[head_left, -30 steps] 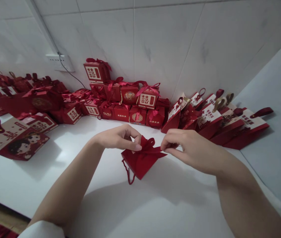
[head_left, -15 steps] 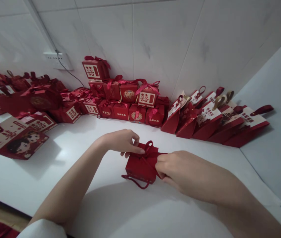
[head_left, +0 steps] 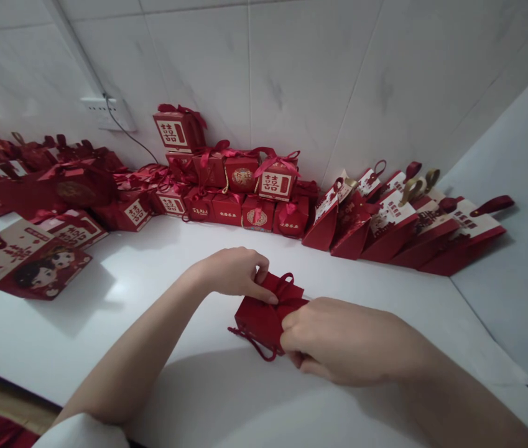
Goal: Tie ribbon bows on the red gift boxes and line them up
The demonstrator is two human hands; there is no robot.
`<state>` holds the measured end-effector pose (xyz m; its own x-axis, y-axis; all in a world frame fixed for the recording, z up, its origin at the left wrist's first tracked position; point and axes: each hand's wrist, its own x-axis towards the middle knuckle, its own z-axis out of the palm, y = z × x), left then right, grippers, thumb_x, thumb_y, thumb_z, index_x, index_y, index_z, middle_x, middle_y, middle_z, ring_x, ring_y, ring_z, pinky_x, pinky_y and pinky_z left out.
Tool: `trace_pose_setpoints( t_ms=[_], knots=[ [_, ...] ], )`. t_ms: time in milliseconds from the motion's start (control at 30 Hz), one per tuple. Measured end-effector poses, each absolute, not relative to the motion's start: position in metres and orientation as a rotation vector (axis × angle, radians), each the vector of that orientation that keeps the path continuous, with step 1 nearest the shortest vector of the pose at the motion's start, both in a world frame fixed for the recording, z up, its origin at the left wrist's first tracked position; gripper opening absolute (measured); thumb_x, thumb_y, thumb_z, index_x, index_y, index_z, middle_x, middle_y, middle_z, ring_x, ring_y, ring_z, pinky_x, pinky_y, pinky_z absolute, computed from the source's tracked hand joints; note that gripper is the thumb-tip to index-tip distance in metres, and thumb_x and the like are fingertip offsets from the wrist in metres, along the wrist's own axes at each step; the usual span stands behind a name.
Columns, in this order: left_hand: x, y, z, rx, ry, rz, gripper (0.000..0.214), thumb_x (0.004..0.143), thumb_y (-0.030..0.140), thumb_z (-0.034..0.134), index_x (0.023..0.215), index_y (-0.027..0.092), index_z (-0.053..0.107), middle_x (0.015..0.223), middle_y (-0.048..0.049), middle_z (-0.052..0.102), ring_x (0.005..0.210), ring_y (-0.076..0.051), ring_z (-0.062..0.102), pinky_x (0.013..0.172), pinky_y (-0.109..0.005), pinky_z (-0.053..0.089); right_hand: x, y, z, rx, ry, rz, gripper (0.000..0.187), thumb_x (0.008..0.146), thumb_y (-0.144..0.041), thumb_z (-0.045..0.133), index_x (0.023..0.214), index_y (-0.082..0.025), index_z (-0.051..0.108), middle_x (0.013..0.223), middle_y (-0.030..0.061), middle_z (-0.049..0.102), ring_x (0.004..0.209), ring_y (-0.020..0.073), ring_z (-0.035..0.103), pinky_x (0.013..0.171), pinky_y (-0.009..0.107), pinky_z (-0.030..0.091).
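Head view: steadying the red box (head_left: 254,314) near the bow (head_left: 283,298) with the left hand (head_left: 238,274) at 11 o'clock, grip closed on the edge. With the right hand (head_left: 342,342), just brought from 3 to 4 o'clock of the box, grip tightly curled, apparently holding ribbon (head_left: 295,305), fingertips hidden. Seemingly drawing frontward now instead of sideways. Box on the counter (head_left: 189,249), toward 6 o'clock from view centre.

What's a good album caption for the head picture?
Left hand and right hand at a small red box with a ribbon, more boxes stacked behind.
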<state>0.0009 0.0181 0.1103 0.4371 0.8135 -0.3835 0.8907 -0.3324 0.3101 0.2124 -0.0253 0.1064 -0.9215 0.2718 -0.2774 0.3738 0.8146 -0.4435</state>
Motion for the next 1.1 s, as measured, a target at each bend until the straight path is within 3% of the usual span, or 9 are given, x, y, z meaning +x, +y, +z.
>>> trace_pose_setpoints(
  t_ms=[133,200,300,400,533,900,1000,1100],
  knots=[
    [0.001,0.019,0.109,2.233,1.402,-0.202,0.05,0.064,0.069,0.071,0.075,0.022,0.059,0.07,0.0002,0.061,0.061,-0.015,0.049,0.054,-0.027,0.03,0.22,-0.014,0.122,0.273,2.729,-1.122,0.011,0.089,-0.025,0.065,0.096,-0.02,0.072,0.086,0.0008,0.069,0.078,0.0137,0.062,0.07,0.024,0.043],
    [-0.001,0.021,0.108,2.22,1.368,-0.18,0.048,0.063,0.066,0.073,0.074,0.021,0.058,0.069,0.0006,0.061,0.06,-0.014,0.048,0.054,-0.027,0.029,0.227,-0.006,0.129,0.426,2.835,-1.167,0.015,0.095,-0.026,0.057,0.098,-0.021,0.071,0.094,0.002,0.068,0.084,0.0139,0.061,0.077,0.024,0.044],
    [-0.006,0.024,0.109,2.183,1.291,-0.166,0.043,0.063,0.058,0.078,0.075,0.021,0.058,0.07,0.0016,0.061,0.058,-0.013,0.049,0.053,-0.026,0.03,0.235,0.004,0.128,0.865,2.93,-0.952,0.019,0.096,-0.036,0.054,0.092,-0.02,0.066,0.095,0.0036,0.065,0.082,0.0171,0.058,0.071,0.028,0.042],
    [-0.011,0.025,0.112,2.054,1.195,-0.195,0.038,0.072,0.055,0.072,0.08,0.021,0.059,0.068,0.0021,0.063,0.055,-0.012,0.053,0.052,-0.024,0.034,0.236,0.008,0.118,1.086,2.853,-0.72,0.025,0.092,-0.044,0.057,0.093,-0.02,0.061,0.092,0.0046,0.064,0.077,0.0194,0.057,0.064,0.03,0.038],
    [-0.013,0.026,0.113,1.984,1.193,-0.207,0.037,0.082,0.057,0.061,0.079,0.02,0.059,0.062,0.0012,0.063,0.053,-0.014,0.059,0.053,-0.024,0.039,0.23,0.008,0.107,1.082,2.789,-0.642,0.018,0.092,-0.038,0.057,0.086,-0.02,0.056,0.084,0.0031,0.064,0.072,0.0186,0.057,0.06,0.029,0.034],
    [-0.009,0.027,0.108,2.077,1.298,-0.199,0.045,0.066,0.06,0.075,0.073,0.02,0.056,0.064,0.0026,0.06,0.052,-0.012,0.051,0.049,-0.024,0.033,0.235,0.006,0.107,0.972,2.74,-0.742,0.017,0.09,-0.026,0.052,0.075,-0.02,0.058,0.07,0.0009,0.063,0.058,0.0145,0.051,0.054,0.028,0.031],
    [-0.008,0.027,0.107,2.119,1.309,-0.174,0.044,0.066,0.059,0.076,0.071,0.02,0.056,0.062,0.0033,0.058,0.053,-0.011,0.048,0.05,-0.025,0.031,0.232,0.012,0.111,1.011,2.839,-0.849,0.011,0.092,-0.03,0.053,0.091,-0.021,0.06,0.086,0.0025,0.065,0.071,0.0169,0.057,0.062,0.029,0.039],
    [-0.007,0.027,0.106,2.137,1.295,-0.147,0.039,0.066,0.055,0.077,0.072,0.02,0.059,0.064,0.0035,0.059,0.055,-0.011,0.048,0.051,-0.025,0.031,0.228,0.024,0.108,0.94,3.003,-0.943,0.019,0.091,-0.024,0.053,0.109,-0.024,0.061,0.117,0.0055,0.06,0.101,0.0204,0.058,0.085,0.032,0.044]
  ],
)
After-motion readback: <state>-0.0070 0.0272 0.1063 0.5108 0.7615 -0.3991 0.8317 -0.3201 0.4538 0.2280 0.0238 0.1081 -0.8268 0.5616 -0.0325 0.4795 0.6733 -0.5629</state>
